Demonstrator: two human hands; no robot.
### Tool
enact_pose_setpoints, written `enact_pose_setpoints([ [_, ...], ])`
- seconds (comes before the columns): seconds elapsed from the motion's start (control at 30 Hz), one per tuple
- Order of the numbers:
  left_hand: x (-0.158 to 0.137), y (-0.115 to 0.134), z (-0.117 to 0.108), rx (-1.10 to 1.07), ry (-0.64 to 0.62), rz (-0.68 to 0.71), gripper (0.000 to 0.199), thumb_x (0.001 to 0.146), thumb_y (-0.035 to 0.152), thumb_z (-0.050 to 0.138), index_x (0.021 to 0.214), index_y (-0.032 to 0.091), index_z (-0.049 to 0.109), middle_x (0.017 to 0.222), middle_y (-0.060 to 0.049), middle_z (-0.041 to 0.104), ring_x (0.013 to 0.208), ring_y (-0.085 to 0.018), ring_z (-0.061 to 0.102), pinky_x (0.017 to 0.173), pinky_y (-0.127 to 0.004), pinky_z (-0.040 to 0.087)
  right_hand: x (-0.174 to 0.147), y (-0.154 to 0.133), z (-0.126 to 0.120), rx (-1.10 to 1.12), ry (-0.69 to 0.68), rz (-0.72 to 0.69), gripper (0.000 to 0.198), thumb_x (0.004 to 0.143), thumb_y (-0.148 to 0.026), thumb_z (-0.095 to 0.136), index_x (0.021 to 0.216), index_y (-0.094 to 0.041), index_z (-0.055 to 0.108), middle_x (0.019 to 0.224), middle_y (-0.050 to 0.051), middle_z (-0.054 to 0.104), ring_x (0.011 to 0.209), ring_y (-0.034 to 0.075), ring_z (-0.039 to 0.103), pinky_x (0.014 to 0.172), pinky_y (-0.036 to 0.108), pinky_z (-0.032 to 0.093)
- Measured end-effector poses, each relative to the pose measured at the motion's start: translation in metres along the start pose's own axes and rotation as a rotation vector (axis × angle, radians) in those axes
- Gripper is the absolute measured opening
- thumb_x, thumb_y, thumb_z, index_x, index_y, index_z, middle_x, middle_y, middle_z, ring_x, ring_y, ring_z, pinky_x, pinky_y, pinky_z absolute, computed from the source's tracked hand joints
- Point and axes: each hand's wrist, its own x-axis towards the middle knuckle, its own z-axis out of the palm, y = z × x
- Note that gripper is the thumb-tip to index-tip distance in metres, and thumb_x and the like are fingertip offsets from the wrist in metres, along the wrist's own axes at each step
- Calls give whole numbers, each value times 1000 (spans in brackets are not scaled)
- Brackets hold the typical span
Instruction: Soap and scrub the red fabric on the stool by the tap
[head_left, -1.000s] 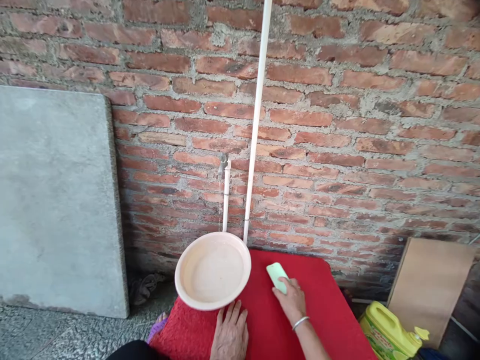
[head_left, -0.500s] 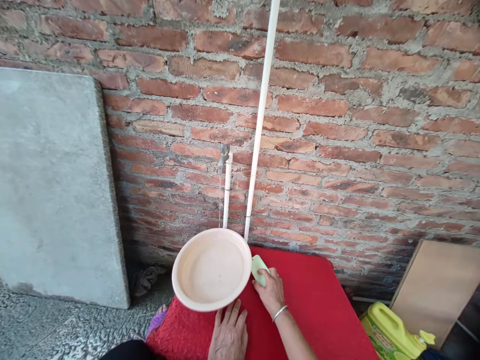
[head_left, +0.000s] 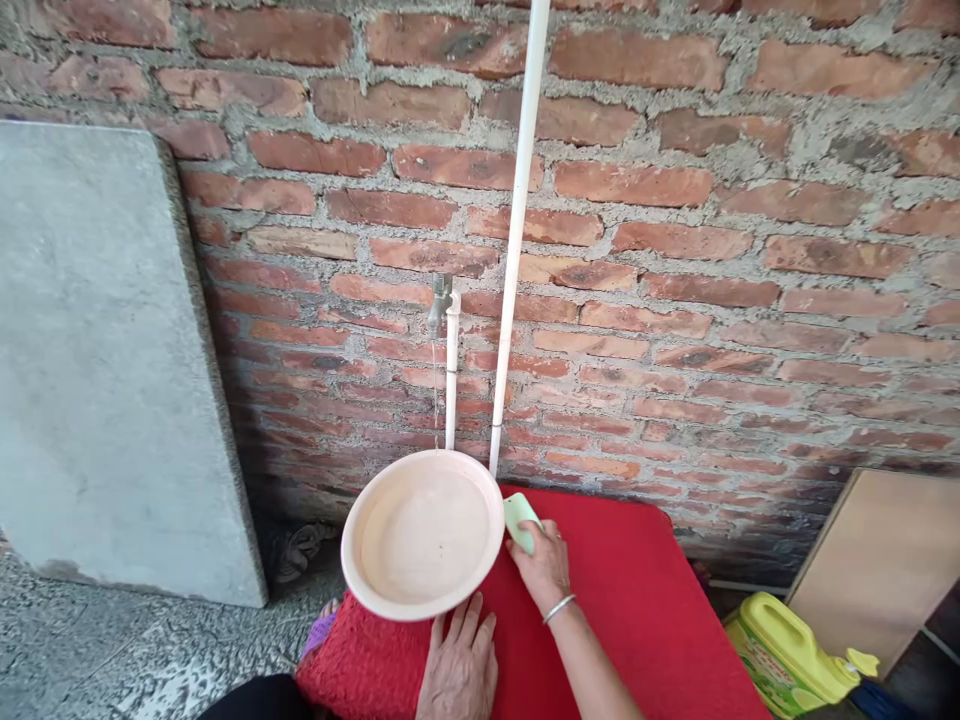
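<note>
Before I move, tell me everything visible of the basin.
The basin is round, pale pink, plastic-looking, with a broad rim and a dark speck inside. It sits mouth up on the left of the red cloth. A thin water stream drops toward its far side. The left hand and the green block in the right hand are at its rim; contact is unclear.

The head camera faces a brick wall (head_left: pixel 634 183), downward.

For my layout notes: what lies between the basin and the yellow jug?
In the head view, the right hand, holding a pale green object, and a stretch of red cloth lie between basin and yellow jug.
</note>
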Motion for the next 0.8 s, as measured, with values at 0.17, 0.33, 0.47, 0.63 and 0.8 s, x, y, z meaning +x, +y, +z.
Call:
enact_pose_setpoints([
  [0.17,-1,1,3,-6,6,-4,34,82,24,52,108,32,71,123,-2,69,115,-24,57,105,-46,32,2,28,-8,-25,-2,87,28,80,-41,65,106,-34,71,102,2,62,94,20,62,85,32,44],
  [0.33,-2,1,2,-28,-6,13,35,81,23,54,110,31,70,125,-2,68,116,-26,56,102,-47,33,7,62,-31,-90,69,254,41,88,-46,53,118,-21,66,104,11,60,93,27,61,82,40,46],
  [0.47,-3,-6,5,0,7,54,37,78,21,54,110,31,70,124,-2,69,114,-26,58,100,-46,35,12,28,-17,-42,36,105,32,85,-45,60,110,-28,69,106,6,61,96,21,60,88,32,44],
  [0.63,-5,-20,10,101,56,196,45,74,19,53,114,32,68,123,0,70,113,-23,59,95,-41,39,24,0,-1,-24,-40,-45,27,77,-42,71,104,-34,71,107,2,62,101,20,59,89,29,41],
  [0.8,-3,-25,8,130,93,252,42,75,20,52,112,31,68,119,-2,72,111,-22,60,94,-40,39,48,68,-32,-103,-68,61,31,81,-43,67,110,-34,70,110,3,61,104,20,59,91,30,41],
])
